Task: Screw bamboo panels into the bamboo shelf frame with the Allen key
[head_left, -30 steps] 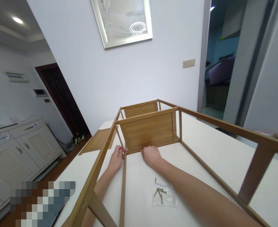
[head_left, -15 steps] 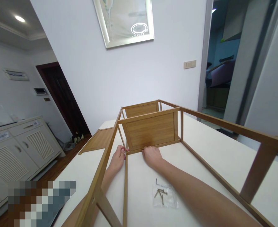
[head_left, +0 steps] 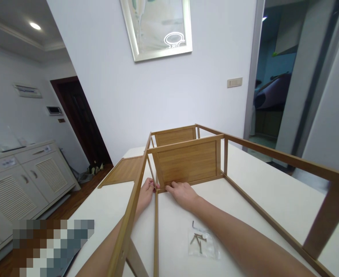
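A bamboo shelf frame [head_left: 273,156] lies on its side on a white table [head_left: 258,192]. An upright bamboo panel [head_left: 188,161] stands between its rails. My left hand [head_left: 147,192] reaches from outside the frame and pinches the panel's lower left corner at the bottom rail. My right hand [head_left: 181,192] rests on the table inside the frame, with its fingers curled against the panel's bottom edge near that same corner. A second panel [head_left: 175,135] stands at the frame's far end.
A clear bag of screws with a hex key [head_left: 200,240] lies on the table near my right forearm. A loose bamboo panel [head_left: 123,172] lies flat at the table's left edge. White cabinets [head_left: 22,181] stand to the left, and a doorway [head_left: 273,96] opens on the right.
My right hand has slid left along the panel's bottom edge toward the corner. The view has shifted slightly; the left hand stays at the corner.
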Tool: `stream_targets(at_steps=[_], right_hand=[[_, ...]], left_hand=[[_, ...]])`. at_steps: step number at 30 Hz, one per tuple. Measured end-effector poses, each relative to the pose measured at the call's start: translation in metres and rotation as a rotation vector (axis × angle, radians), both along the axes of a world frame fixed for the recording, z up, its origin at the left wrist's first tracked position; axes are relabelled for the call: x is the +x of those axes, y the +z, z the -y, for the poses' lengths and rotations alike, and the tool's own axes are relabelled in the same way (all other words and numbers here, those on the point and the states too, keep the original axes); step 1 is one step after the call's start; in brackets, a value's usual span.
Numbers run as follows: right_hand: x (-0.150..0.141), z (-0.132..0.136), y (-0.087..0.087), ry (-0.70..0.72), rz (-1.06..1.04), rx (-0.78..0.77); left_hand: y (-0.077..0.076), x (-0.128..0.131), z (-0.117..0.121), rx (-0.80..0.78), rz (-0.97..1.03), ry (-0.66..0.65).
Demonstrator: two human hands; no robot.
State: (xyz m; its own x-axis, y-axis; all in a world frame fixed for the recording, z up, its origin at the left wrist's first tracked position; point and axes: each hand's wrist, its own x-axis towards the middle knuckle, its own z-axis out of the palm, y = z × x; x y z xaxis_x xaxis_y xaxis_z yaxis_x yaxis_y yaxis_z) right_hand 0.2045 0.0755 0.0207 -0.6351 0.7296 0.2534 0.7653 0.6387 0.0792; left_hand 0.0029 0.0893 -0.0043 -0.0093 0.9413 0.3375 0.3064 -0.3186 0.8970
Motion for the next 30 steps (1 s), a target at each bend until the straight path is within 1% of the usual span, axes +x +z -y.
stream_targets(at_steps=[6,11,14,18,25,30], right_hand=[[-0.001,-0.004,-0.005,-0.063,-0.012,0.072],[0.000,-0.007,-0.008,-0.100,-0.020,0.102],[0.000,-0.008,-0.010,-0.113,-0.017,0.100],[-0.002,-0.009,-0.012,-0.144,-0.007,0.071],[-0.002,-0.010,-0.012,-0.159,0.001,0.047],[-0.001,-0.009,-0.011,-0.149,-0.002,0.037]], left_hand=[[0.000,0.005,0.001,-0.022,0.079,0.046],[-0.001,-0.002,0.004,-0.053,0.171,0.114],[-0.001,-0.005,0.007,-0.054,0.183,0.127],[-0.001,-0.003,0.008,-0.053,0.141,0.129],[-0.001,-0.005,0.008,-0.088,0.038,0.184],[0.004,-0.012,0.016,-0.127,-0.127,0.237]])
